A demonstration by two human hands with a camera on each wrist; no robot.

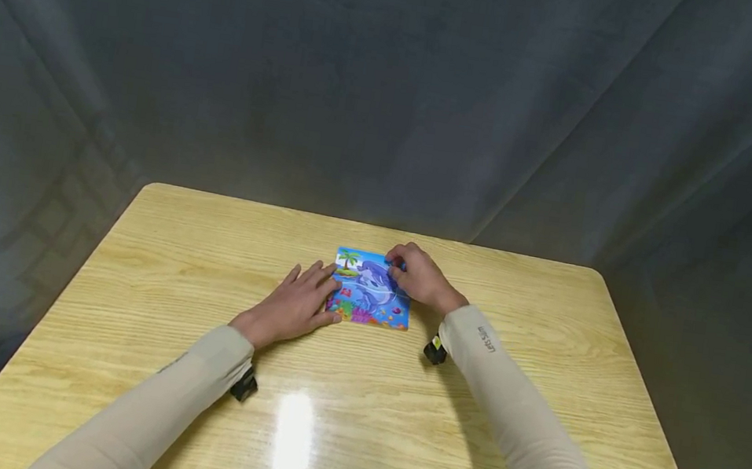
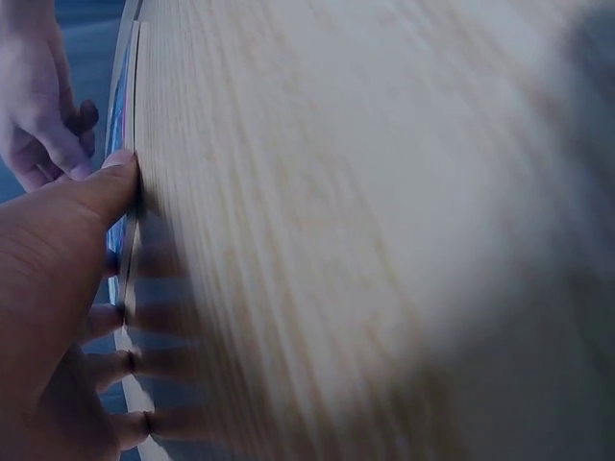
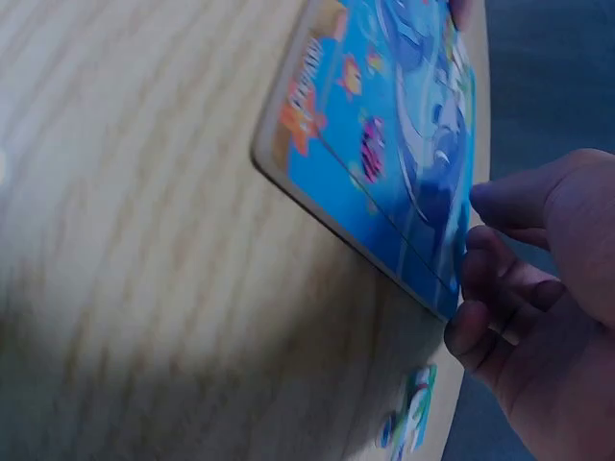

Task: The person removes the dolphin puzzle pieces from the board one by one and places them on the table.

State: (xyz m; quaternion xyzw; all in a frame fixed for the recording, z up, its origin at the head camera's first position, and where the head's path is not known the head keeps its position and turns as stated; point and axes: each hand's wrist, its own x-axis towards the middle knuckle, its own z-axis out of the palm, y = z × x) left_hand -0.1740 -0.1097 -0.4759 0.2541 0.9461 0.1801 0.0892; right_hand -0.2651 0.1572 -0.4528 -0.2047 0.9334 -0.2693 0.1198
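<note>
A flat jigsaw puzzle (image 1: 375,298) with dolphins, a palm tree and coral lies on the table. My left hand (image 1: 295,307) rests at its left side with fingers spread; the thumb and some fingertips touch its edge. At the puzzle's upper right, my right hand (image 1: 419,276) has thumb and forefinger bent together. A small dark blue puzzle piece (image 1: 389,262) shows between them, its outline mostly hidden. In the right wrist view, the curled fingers of my right hand (image 3: 538,269) are by the puzzle's far edge (image 3: 384,192), where seams show.
A small green, white and blue object (image 3: 413,413) lies on the wooden table (image 1: 201,259) beyond the puzzle in the right wrist view. Grey curtains (image 1: 364,106) hang behind the table and at its sides. A bright reflection sits in front of the puzzle.
</note>
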